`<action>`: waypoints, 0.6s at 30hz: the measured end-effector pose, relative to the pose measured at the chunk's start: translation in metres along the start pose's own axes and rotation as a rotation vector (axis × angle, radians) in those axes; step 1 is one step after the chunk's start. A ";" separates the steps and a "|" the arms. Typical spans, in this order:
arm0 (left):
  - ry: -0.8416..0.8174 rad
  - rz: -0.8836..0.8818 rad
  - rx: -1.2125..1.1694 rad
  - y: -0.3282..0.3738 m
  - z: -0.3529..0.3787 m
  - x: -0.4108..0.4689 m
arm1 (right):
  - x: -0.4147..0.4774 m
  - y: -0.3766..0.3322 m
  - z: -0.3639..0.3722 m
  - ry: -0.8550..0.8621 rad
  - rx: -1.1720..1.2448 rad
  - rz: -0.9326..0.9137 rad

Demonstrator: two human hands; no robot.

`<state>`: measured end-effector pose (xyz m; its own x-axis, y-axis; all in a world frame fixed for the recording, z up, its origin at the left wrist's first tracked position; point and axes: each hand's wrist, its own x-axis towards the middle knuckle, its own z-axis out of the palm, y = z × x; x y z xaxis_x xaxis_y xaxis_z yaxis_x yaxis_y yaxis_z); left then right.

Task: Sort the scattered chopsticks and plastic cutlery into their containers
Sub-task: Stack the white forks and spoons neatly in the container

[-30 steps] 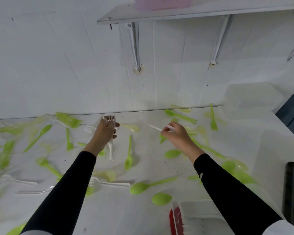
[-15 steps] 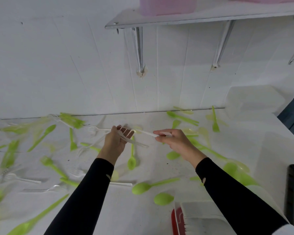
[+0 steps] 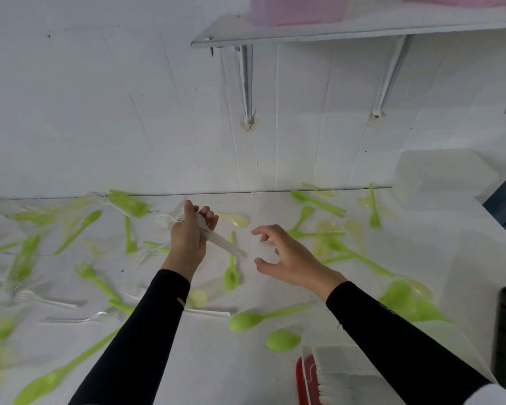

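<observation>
- left grip (image 3: 187, 238) curled round a bundle of white forks (image 3: 225, 243) above mid desk (image 3: 216, 369); the loose fan could slip out.
- right grip (image 3: 289, 257) spread, empty; a hasty reach may scatter green spoons (image 3: 247, 320).
- container (image 3: 333, 361) sits at the desk's near right edge; a careless drop could miss it.

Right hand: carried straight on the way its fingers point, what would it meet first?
Most likely the handle ends of the white forks gripped in the left hand. The right hand points its loosely spread fingers left at them across a small gap. Depth is unclear, so it might pass just above them.
</observation>
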<state>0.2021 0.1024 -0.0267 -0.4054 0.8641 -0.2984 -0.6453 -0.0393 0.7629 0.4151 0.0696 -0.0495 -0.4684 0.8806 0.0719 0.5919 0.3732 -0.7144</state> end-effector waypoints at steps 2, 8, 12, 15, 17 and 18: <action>0.029 0.056 0.054 0.016 -0.007 -0.008 | 0.002 0.003 -0.001 -0.019 0.114 0.122; -0.019 0.120 0.279 0.063 -0.055 -0.039 | 0.006 -0.004 0.005 -0.001 0.081 0.110; 0.028 0.192 0.394 0.082 -0.091 -0.060 | 0.017 -0.038 0.025 -0.115 0.082 0.014; 0.114 0.228 0.429 0.093 -0.116 -0.075 | 0.026 -0.073 0.056 -0.158 0.048 -0.032; 0.180 0.240 0.444 0.098 -0.129 -0.087 | 0.028 -0.094 0.078 -0.201 0.025 -0.071; 0.201 0.233 0.454 0.101 -0.135 -0.092 | 0.028 -0.101 0.089 -0.238 0.017 -0.085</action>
<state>0.0871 -0.0489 0.0002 -0.6489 0.7435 -0.1619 -0.1975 0.0409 0.9795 0.2837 0.0302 -0.0374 -0.6586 0.7518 -0.0321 0.5333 0.4362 -0.7248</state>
